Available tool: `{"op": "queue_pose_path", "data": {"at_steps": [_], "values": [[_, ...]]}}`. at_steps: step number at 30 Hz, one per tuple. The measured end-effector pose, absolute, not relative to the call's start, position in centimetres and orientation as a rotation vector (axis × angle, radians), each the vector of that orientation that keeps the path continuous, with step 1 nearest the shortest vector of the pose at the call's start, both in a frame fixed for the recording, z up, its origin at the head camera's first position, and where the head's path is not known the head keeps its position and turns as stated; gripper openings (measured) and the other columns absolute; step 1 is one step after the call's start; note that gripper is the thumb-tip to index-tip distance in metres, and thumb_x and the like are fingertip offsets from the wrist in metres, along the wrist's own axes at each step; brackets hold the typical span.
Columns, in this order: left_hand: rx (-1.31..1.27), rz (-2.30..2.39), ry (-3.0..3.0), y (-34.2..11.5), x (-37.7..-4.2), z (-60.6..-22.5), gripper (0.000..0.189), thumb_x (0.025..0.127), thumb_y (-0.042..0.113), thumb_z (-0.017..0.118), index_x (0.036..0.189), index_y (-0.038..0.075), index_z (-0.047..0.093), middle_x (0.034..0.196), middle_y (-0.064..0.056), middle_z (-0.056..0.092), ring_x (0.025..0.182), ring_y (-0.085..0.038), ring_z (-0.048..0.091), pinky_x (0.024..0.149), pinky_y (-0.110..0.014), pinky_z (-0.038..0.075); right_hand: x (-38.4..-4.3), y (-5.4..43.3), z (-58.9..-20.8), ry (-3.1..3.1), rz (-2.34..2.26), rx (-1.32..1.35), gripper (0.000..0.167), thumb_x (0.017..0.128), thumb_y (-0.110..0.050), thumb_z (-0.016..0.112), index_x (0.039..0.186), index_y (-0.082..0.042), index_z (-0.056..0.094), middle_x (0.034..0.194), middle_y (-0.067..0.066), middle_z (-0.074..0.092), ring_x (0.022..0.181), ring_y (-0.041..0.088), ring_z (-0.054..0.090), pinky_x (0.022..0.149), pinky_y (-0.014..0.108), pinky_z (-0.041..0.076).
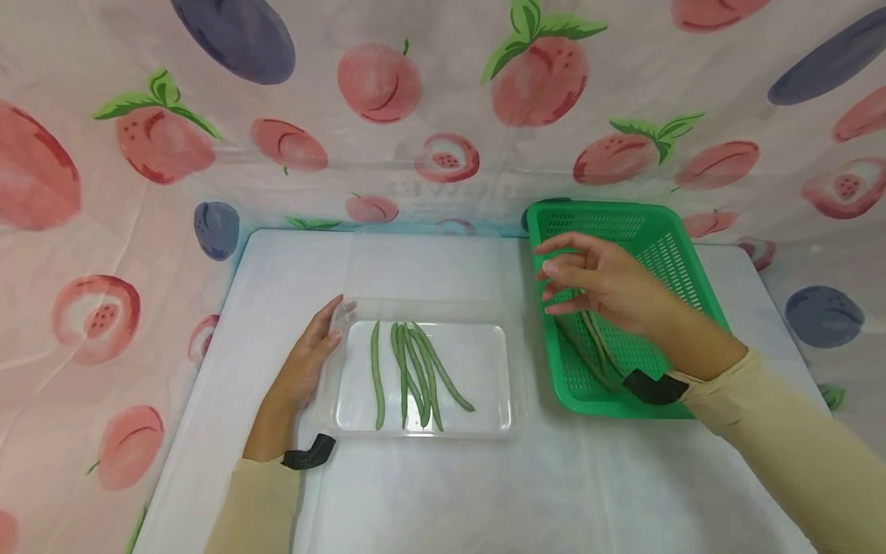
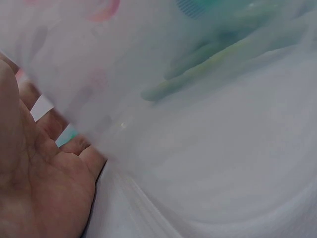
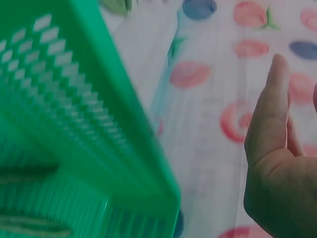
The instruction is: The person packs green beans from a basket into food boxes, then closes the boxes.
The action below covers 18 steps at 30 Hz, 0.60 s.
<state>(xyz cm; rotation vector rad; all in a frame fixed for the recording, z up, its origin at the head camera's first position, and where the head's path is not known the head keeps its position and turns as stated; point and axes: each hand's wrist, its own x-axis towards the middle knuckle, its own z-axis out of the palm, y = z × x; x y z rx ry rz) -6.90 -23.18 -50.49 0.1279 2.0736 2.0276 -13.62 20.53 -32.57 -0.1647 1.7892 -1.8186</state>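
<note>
White-covered table (image 1: 588,492)

Green slotted plastic basket (image 1: 602,206) beside a clear rectangular plastic tray (image 1: 477,354). My right hand (image 1: 605,277) (grip spread) hangs above the basket; my left hand (image 1: 308,360), also spread, touches the tray. Slim green beans (image 1: 376,377) lie in tray and basket.

Backdrop (image 1: 443,77): pale pink sheet, creased, upright before me and at both my sides
Print: red-pink peaches (image 1: 379,85), whole and halved, green leaves (image 1: 166,86), blue-violet plums (image 1: 238,35)
Table (image 1: 554,492): white-covered, below me, far edge against the backdrop
Light: diffuse, shadows soft on the table
</note>
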Motion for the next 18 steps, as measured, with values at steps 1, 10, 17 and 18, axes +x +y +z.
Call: {"op": "queue_pose_path", "data": {"at_steps": [1, 10, 17, 18], "values": [[0.131, 2.026, 2.076, -23.2, -6.9, -50.5, 0.059, 0.11, 0.025, 0.045, 0.164, 0.023, 0.022, 0.172, -0.001, 0.018, 0.14, -0.03, 0.041, 0.092, -0.032, 0.055, -13.8, 21.0, -32.5, 1.789, -1.822, -0.174, 0.03, 0.103, -0.01, 0.06, 0.132, -0.008, 0.055, 0.098, 0.005, 0.072, 0.087, 0.02, 0.071, 0.08, 0.045, 0.063], [0.14, 2.024, 2.076, -23.3, -7.0, -50.5, 0.06, 0.11, 0.027, 0.044, 0.164, 0.023, 0.02, 0.172, 0.0, 0.018, 0.141, -0.03, 0.039, 0.094, -0.032, 0.054, -16.0, 25.3, -34.0, 1.842, -1.761, -0.138, 0.022, 0.105, -0.011, 0.056, 0.126, -0.015, 0.06, 0.11, 0.001, 0.074, 0.097, 0.021, 0.07, 0.087, 0.038, 0.061], [0.137, 2.028, 2.064, -23.3, -7.0, -50.6, 0.058, 0.11, 0.025, 0.043, 0.164, 0.026, 0.021, 0.172, -0.003, 0.018, 0.137, -0.028, 0.043, 0.092, -0.033, 0.055, -17.4, 27.9, -35.8, 1.959, -1.595, -0.036, 0.025, 0.105, -0.016, 0.057, 0.13, -0.017, 0.056, 0.118, -0.004, 0.07, 0.105, 0.019, 0.068, 0.09, 0.036, 0.06], [0.142, 2.036, 2.054, -23.3, -7.0, -50.6, 0.058, 0.11, 0.024, 0.043, 0.164, 0.026, 0.021, 0.172, -0.004, 0.018, 0.137, -0.028, 0.043, 0.092, -0.032, 0.055, -17.6, 28.3, -36.1, 1.97, -1.571, -0.017, 0.027, 0.105, -0.017, 0.057, 0.132, -0.016, 0.055, 0.119, -0.005, 0.07, 0.105, 0.018, 0.067, 0.091, 0.037, 0.059]]}}
